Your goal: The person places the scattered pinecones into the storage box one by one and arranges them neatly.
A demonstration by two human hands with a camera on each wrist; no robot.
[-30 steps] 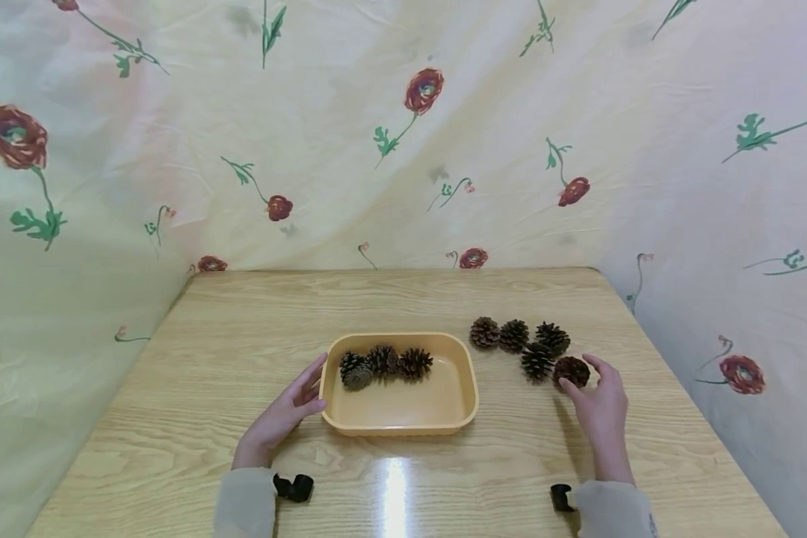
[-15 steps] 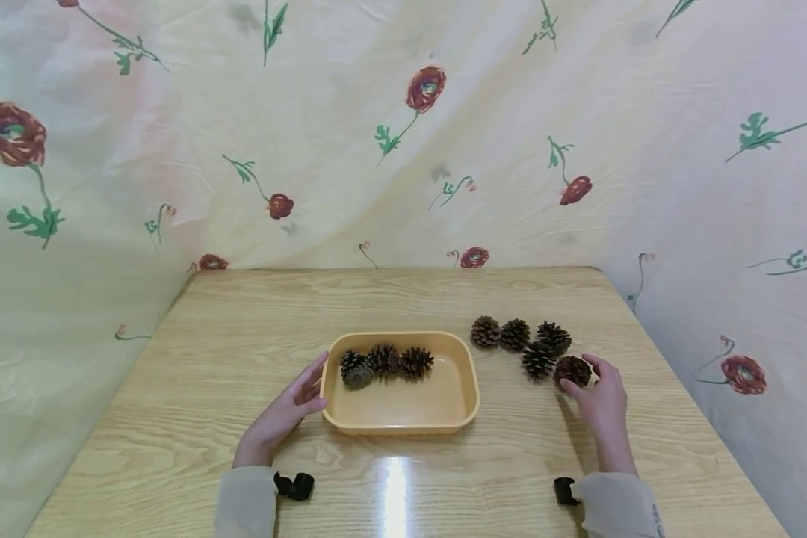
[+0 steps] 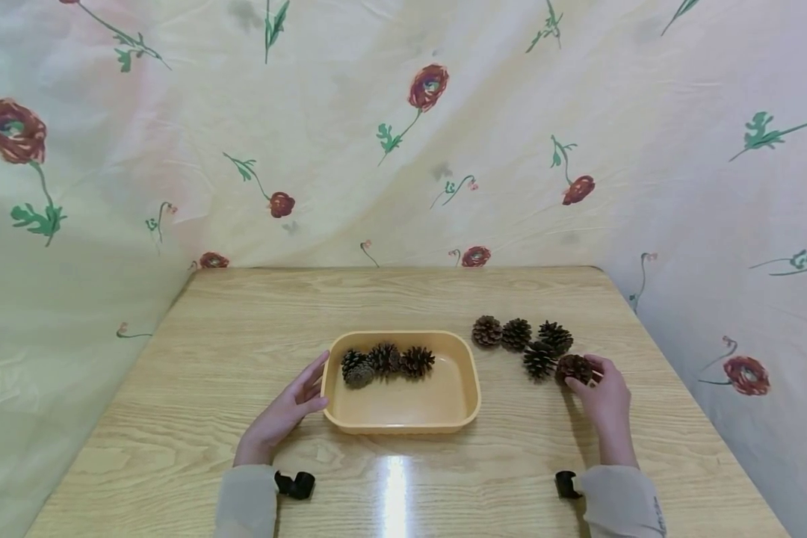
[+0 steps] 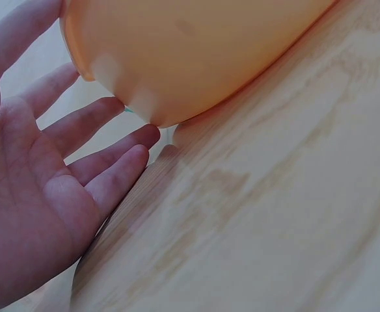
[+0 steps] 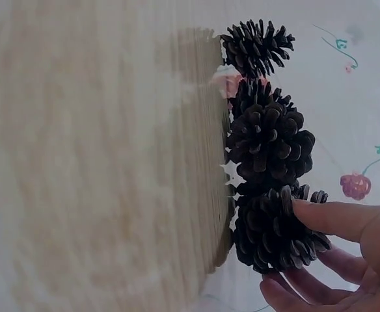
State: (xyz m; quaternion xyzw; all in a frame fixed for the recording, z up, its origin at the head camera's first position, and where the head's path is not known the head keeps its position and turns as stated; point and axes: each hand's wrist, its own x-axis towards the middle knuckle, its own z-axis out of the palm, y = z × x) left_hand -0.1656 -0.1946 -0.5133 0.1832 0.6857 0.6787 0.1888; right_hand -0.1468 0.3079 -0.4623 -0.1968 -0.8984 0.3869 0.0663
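My right hand [image 3: 605, 392] grips a brown pine cone [image 3: 573, 368] at the near end of a loose group on the table's right side. In the right wrist view the thumb [image 5: 339, 218] lies on this pine cone [image 5: 268, 234], and the other fingers curl under it. A yellow plastic tray [image 3: 403, 429] stands mid-table with several pine cones [image 3: 383, 361] along its back left. At the tray's left end is my left hand [image 3: 284, 415], fingers extended with the tips at its wall. The left wrist view shows those spread fingers [image 4: 86, 127] against the tray's outer side [image 4: 177, 58].
More pine cones [image 3: 487, 331] lie right of the tray, close beside the held one. The wooden table [image 3: 242, 306] ends at the back against a flower-printed cloth [image 3: 336, 149], which also hangs along both sides. A black clip-like piece [image 3: 297, 486] sits at each cuff.
My right fingers have closed in around the pine cone, which has turned slightly. The left hand and tray hold their places.
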